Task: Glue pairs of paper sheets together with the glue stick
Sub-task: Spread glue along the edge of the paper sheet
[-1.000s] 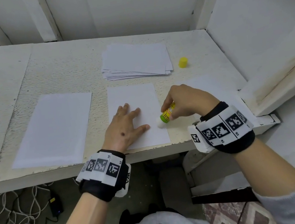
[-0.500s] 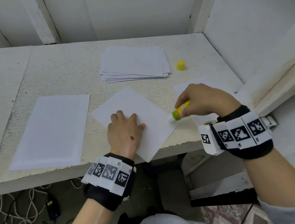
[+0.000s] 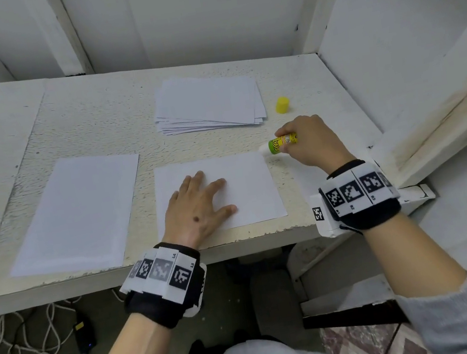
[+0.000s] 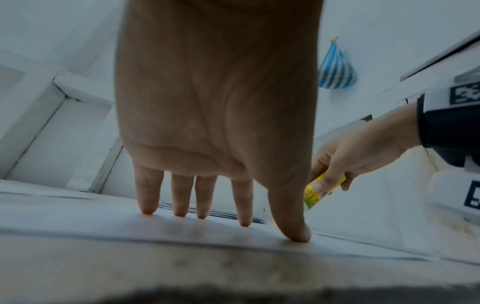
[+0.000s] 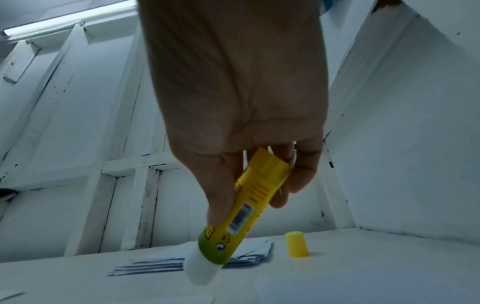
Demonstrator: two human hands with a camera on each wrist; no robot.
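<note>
Head view: high, angled down over the white desk (image 3: 109, 114), both forearms near. Left wrist view: low, close behind flat fingers, facing far wall. Right wrist view: low, looking up past the glue stick (image 5: 241, 218). Shared: paper stack (image 3: 208, 103), yellow cap (image 5: 296, 244).

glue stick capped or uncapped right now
Uncapped: the glue stick in the right hand shows its bare white glue tip, and its yellow cap stands apart on the table.
</note>
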